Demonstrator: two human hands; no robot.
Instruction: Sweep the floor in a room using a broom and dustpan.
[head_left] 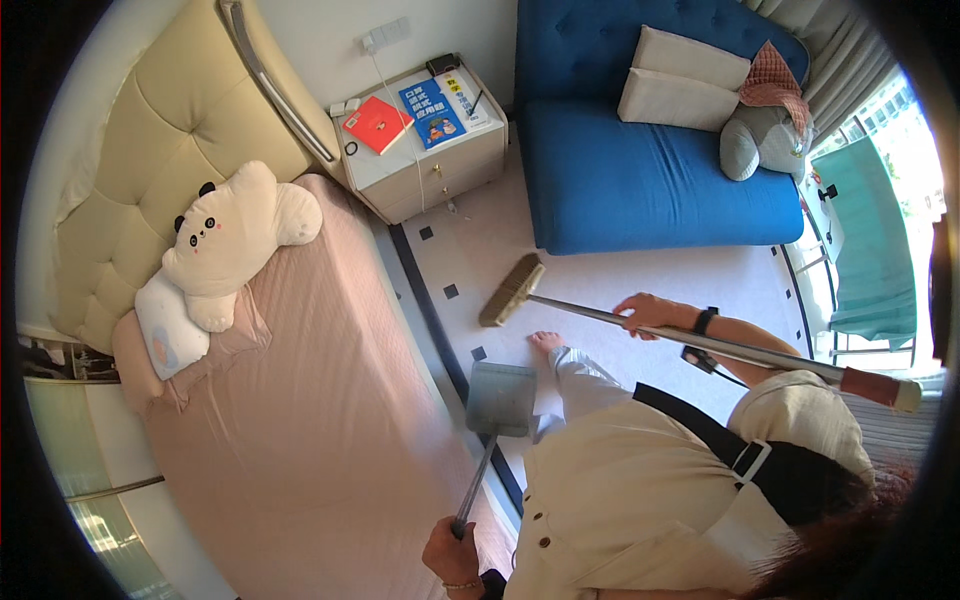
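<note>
My left hand (pixel 452 551) is closed round the handle end of a long-handled grey dustpan (pixel 501 398), low in the view beside the bed. The pan part sits over the dark floor strip, close to my foot. In my right hand (pixel 652 314) is the metal pole of a broom (pixel 735 349), gripped partway along. Its brown bristle head (pixel 512 290) lies at the far left end of the pole, over the pale floor in front of the nightstand and sofa. A gap separates the broom head from the dustpan.
Pink bedding covers the bed (pixel 330 440) on the left, with a panda plush (pixel 235 240) on it. Behind stands a nightstand (pixel 390 180) with books on top. A blue sofa (pixel 650 180) with cushions fills the far right. A teal cloth (pixel 868 240) hangs near the window.
</note>
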